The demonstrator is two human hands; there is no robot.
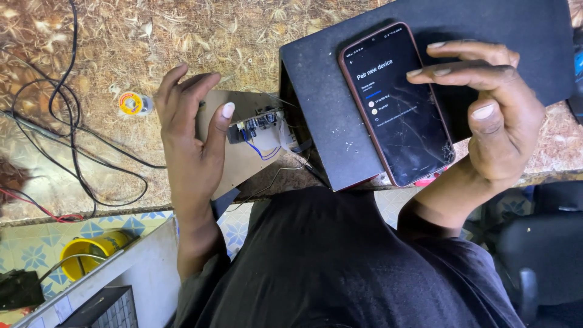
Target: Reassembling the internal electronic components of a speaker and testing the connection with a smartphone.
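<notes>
the phone (pixel 398 106) is a slim slab with a reddish rim and a dark lit screen showing a few lines of pale text and two small round dots; fine cracks spread over the lower glass. it lies tilted in the right hand (pixel 495 115), whose fingers (pixel 461 74) curl around its right edge and grip it, above a flat black box (pixel 340 73) on the desk (pixel 121 36).

the left hand (pixel 191 130) rests on one tan board (pixel 243 161) just left of the black box, fingers open and spread, the thumb lying across the board's face and the other fingertips at its left edge. one small cluster of electronic parts (pixel 258 124) sits on the board, with blue and white wires trailing toward the box.

further left on the speckled brown desk stands one small spool of solder (pixel 133 103) with a yellow and red label, apart from the hand. several black cables (pixel 67 140) loop across the left side, and one red wire (pixel 36 206) runs along the desk edge. below the edge, over a patterned tiled floor, sits one yellow cup (pixel 91 252). the person's dark shirt (pixel 340 267) fills the lower middle.
</notes>
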